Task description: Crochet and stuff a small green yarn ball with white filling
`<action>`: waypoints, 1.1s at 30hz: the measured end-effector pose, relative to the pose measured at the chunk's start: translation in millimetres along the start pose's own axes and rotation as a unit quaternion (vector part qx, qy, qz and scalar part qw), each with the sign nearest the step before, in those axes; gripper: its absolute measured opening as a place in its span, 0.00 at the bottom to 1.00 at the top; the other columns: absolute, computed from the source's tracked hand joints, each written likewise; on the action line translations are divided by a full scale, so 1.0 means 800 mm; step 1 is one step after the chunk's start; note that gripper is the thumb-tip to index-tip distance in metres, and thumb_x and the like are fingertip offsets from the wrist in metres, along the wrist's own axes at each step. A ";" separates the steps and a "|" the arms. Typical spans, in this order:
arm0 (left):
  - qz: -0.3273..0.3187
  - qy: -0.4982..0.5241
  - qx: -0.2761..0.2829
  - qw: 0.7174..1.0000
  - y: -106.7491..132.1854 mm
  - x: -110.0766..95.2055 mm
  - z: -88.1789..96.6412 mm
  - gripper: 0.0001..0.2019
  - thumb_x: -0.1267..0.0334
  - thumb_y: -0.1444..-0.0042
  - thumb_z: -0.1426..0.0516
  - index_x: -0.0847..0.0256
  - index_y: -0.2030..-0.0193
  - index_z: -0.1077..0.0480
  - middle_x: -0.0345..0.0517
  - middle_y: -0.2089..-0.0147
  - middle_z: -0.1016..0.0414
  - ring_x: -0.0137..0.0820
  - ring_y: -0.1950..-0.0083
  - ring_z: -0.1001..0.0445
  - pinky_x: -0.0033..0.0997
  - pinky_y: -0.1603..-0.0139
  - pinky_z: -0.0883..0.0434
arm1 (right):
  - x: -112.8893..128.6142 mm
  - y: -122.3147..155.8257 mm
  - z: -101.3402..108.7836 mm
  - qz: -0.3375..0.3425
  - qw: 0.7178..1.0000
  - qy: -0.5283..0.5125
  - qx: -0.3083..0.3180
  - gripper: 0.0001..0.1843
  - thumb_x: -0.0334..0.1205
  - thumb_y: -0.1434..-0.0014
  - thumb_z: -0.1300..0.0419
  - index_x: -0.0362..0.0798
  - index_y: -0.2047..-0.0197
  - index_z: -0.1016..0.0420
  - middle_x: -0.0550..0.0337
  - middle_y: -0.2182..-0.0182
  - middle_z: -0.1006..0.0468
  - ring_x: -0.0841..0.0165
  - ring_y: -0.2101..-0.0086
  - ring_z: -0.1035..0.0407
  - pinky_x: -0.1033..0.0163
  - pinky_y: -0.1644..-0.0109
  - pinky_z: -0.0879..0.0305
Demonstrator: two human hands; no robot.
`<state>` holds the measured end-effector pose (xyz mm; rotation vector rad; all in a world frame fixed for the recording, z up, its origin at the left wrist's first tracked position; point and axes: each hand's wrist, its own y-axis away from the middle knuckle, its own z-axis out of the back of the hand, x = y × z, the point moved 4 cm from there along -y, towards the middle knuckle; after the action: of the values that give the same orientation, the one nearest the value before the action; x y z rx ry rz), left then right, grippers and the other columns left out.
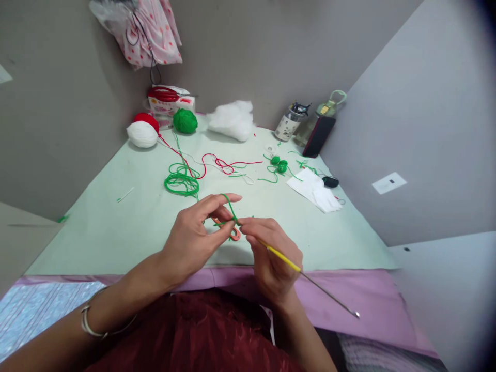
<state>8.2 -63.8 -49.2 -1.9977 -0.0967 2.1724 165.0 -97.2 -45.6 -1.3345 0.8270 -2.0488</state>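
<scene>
My left hand (197,230) pinches green yarn (230,204) between thumb and fingers, with a strand looped over its raised index finger. In my right hand (273,256) is a crochet hook (284,258) with a yellow grip and a metal shaft that points down to the right. Its working tip is hidden at the yarn, where the fingertips of both hands meet. Just below them on the table lies an orange tool with a round hole (234,234), perhaps small scissors, partly covered by my left hand. A loose coil of green yarn (181,181) lies beyond my left hand.
Balls of white (142,134), red and green yarn (185,121) stand at the back left, near a tissue pack (170,105). White stuffing (232,120) sits at the back. A pen cup (285,125), a phone (319,136), small green pieces (279,164) and white paper (313,190) are on the right.
</scene>
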 end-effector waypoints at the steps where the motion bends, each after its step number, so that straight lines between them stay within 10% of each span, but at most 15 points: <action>1: 0.017 0.011 0.005 1.000 0.000 0.000 0.000 0.17 0.70 0.44 0.36 0.59 0.47 0.23 0.35 0.68 0.24 0.26 0.66 0.22 0.28 0.56 0.24 | -0.003 0.002 -0.003 -0.014 1.000 -0.024 -0.012 0.15 0.26 0.33 0.41 0.52 0.52 0.18 0.55 0.59 0.14 0.64 0.58 0.20 0.57 0.55 0.23; 10: 0.095 0.179 0.023 0.979 0.002 0.003 -0.009 0.16 0.62 0.43 0.33 0.57 0.48 0.23 0.36 0.65 0.25 0.27 0.66 0.23 0.28 0.60 0.25 | -0.029 0.005 -0.022 -0.173 0.947 -0.234 -0.138 0.11 0.37 0.29 0.43 0.53 0.56 0.17 0.59 0.67 0.18 0.69 0.72 0.26 0.62 0.71 0.28; 17: 0.128 0.238 0.051 0.961 0.005 0.011 -0.017 0.24 0.62 0.44 0.30 0.58 0.41 0.25 0.35 0.68 0.26 0.26 0.66 0.27 0.26 0.60 0.29 | -0.012 0.020 -0.010 -0.010 0.991 0.070 -0.110 0.17 0.31 0.37 0.34 0.63 0.50 0.16 0.59 0.62 0.20 0.65 0.62 0.23 0.59 0.61 0.25; 22: 0.227 0.333 0.118 0.907 0.006 0.016 -0.022 0.25 0.62 0.44 0.30 0.59 0.40 0.24 0.36 0.69 0.28 0.22 0.70 0.32 0.22 0.64 0.33 | -0.013 0.017 -0.004 0.004 0.995 0.026 -0.097 0.20 0.29 0.34 0.38 0.62 0.46 0.18 0.58 0.61 0.18 0.64 0.61 0.22 0.57 0.60 0.23; 33: 0.117 0.240 0.045 0.963 0.000 0.004 -0.008 0.16 0.62 0.43 0.32 0.53 0.48 0.19 0.35 0.69 0.27 0.26 0.68 0.27 0.28 0.57 0.29 | -0.024 0.001 0.008 -0.208 0.934 -0.236 -0.170 0.08 0.39 0.32 0.38 0.50 0.62 0.17 0.60 0.69 0.21 0.71 0.75 0.28 0.61 0.68 0.27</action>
<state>14.3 -63.4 -52.5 -2.5183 0.3157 1.6997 178.3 -85.0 -55.8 -2.2495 0.7398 -1.7862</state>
